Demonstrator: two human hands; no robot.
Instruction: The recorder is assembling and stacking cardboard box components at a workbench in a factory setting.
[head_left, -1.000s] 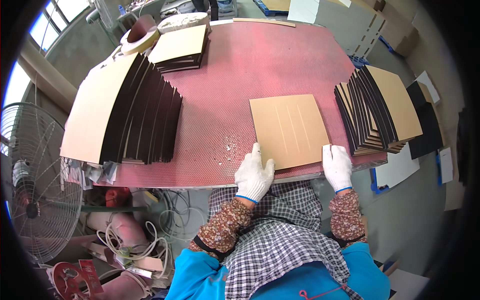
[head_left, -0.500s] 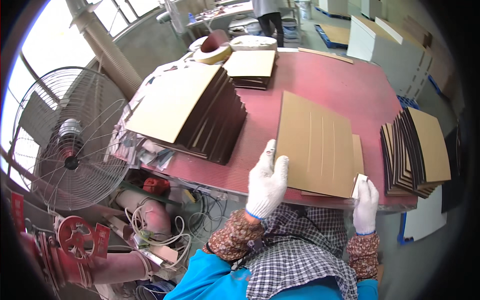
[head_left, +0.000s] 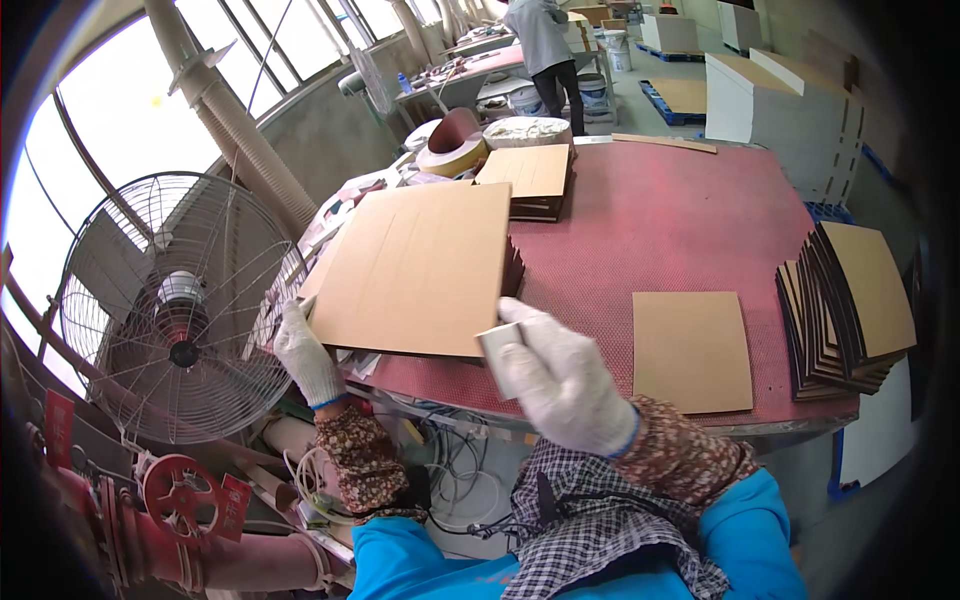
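A flat tan board (head_left: 420, 265) with faint lines across its face is over the tall stack of dark-edged boards (head_left: 514, 268) on the left of the table. Whether it rests on the stack or hangs just above, I cannot tell. My left hand (head_left: 308, 352), in a white knitted glove, grips its near left corner. My right hand (head_left: 570, 385), gloved too, pinches a small pale flat block (head_left: 502, 358) under the thumb, with its fingertips by the board's near right corner. Another tan board (head_left: 692, 352) lies flat on the table to the right.
The red table (head_left: 640, 220) bears a smaller board stack (head_left: 530, 172) further back and a leaning row of boards (head_left: 850, 300) at the right edge. A large caged fan (head_left: 180, 310) stands left, above a red valve wheel (head_left: 185, 497). A person (head_left: 545, 50) stands at a far bench.
Both hands have swung left, carrying the lined board from the table's middle to the left stack. The board beneath it is now uncovered. The pale block stays in my right hand.
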